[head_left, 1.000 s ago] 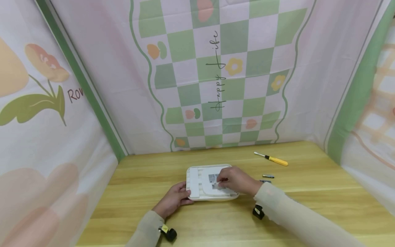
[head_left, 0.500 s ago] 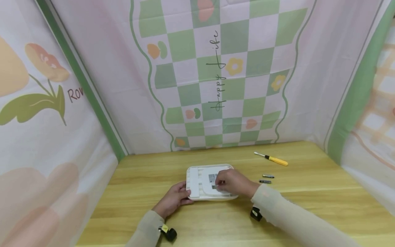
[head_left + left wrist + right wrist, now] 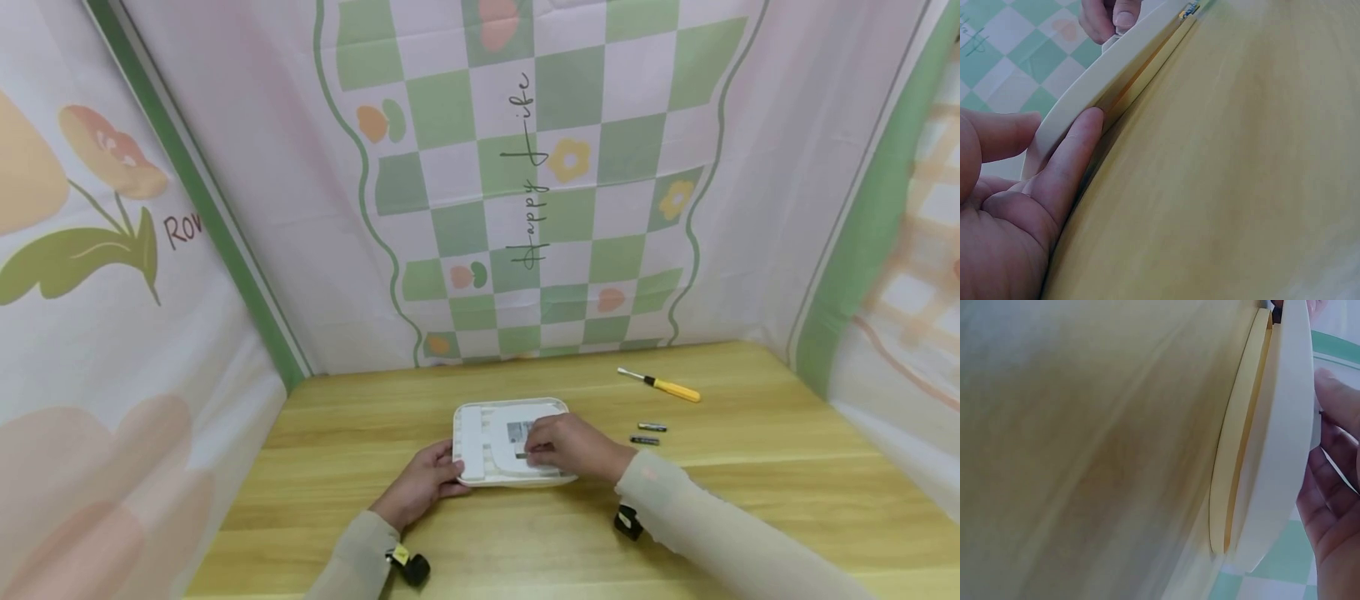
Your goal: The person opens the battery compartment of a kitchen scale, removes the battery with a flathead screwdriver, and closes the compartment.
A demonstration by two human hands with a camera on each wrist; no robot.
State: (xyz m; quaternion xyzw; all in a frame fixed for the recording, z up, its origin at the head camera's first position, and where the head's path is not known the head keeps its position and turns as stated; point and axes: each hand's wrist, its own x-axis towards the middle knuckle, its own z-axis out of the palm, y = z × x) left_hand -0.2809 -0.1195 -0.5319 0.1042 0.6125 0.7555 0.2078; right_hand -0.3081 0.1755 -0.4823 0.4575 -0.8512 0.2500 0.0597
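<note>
A white, rounded rectangular plastic device (image 3: 471, 442) lies on the wooden table, with a grey label (image 3: 517, 431) and a small dark slot on its upward face. My left hand (image 3: 423, 485) grips its left edge, thumb on top and fingers under the rim; the left wrist view shows a fingertip against the underside. My right hand (image 3: 573, 446) bends over the right half, thumb and fingers together at the label. In the right wrist view, a small white piece (image 3: 1316, 431) stands out from the face between thumb and fingers. The right hand hides part of the label.
Two small batteries (image 3: 652, 427) lie to the right of the device. Beyond them is a screwdriver (image 3: 673, 390) with a yellow handle. Printed cloth (image 3: 570, 250) hangs at the back of the wooden table (image 3: 360, 417) and along both sides.
My right hand has shifted slightly over the label, and the small white piece seen at its fingertips a second ago is now mostly covered. The left hand and the device have stayed in place.
</note>
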